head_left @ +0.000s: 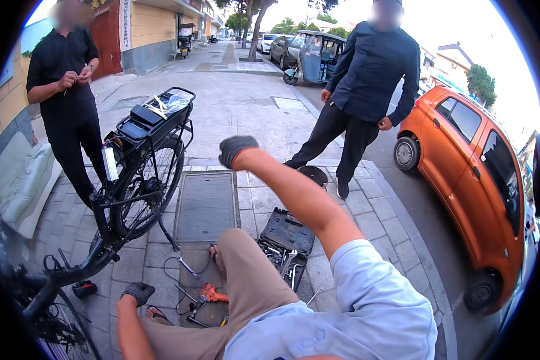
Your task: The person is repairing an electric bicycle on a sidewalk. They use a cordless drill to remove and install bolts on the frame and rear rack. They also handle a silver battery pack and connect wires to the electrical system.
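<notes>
My right hand (237, 151), in a dark grey work glove, is raised at the end of my outstretched arm, its fingers curled closed. No object shows in it. My left hand (139, 293), gloved alike, hangs low beside my bent leg with its fingers curled, and nothing shows in it either. On my left a black bicycle (153, 192) stands on its kickstand. Its rear rack carries a black box (141, 123), pale sticks (158, 108) and a clear plastic bag (177, 103). A white rectangular part (110, 163) sits beside the frame. An orange power tool (213, 293) lies near my feet.
An open tool case (288, 231) holds several wrenches beside my right leg. A metal cover (205, 207) lies in the paving. Two people in dark clothes stand at left (72, 78) and right (372, 78). An orange car (462, 162) is parked at right; a white cushioned seat (24, 186) is at left.
</notes>
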The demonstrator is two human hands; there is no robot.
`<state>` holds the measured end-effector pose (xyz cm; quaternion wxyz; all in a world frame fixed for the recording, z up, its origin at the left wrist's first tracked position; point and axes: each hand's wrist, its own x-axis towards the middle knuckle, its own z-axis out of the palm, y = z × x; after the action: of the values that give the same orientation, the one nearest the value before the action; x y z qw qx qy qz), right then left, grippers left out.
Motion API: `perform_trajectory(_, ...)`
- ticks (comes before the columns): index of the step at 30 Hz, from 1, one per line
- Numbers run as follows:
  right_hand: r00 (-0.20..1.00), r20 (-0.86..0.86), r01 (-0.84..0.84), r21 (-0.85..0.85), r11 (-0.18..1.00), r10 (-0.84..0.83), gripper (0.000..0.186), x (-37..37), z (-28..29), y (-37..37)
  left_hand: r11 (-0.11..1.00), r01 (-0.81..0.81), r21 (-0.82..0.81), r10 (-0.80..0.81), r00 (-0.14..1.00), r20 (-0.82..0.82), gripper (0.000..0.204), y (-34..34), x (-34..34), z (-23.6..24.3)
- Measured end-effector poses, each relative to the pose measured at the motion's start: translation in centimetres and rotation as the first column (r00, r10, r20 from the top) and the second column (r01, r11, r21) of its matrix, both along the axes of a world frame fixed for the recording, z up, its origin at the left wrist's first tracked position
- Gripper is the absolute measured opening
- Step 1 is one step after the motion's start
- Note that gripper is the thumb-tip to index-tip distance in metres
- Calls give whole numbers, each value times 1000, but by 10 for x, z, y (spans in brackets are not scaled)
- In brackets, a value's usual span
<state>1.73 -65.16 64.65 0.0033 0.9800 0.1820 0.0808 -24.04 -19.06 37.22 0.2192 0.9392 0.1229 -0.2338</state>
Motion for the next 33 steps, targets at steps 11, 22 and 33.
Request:
perform_trajectory(11,968,-231,109,42,993,-96,45,-45,-119,-22,991,91,99,-84,994,-68,64,5,2,-11)
perform_trajectory(22,746,-641,257,26,966,-182,45,-162,-354,-71,699,663,267,-579,744,-334,38,-223,-46,-153)
perform_trajectory(33,764,-626,218,22,976,-156,45,-178,-374,-93,783,606,144,-566,788,-241,39,-269,-34,-128)
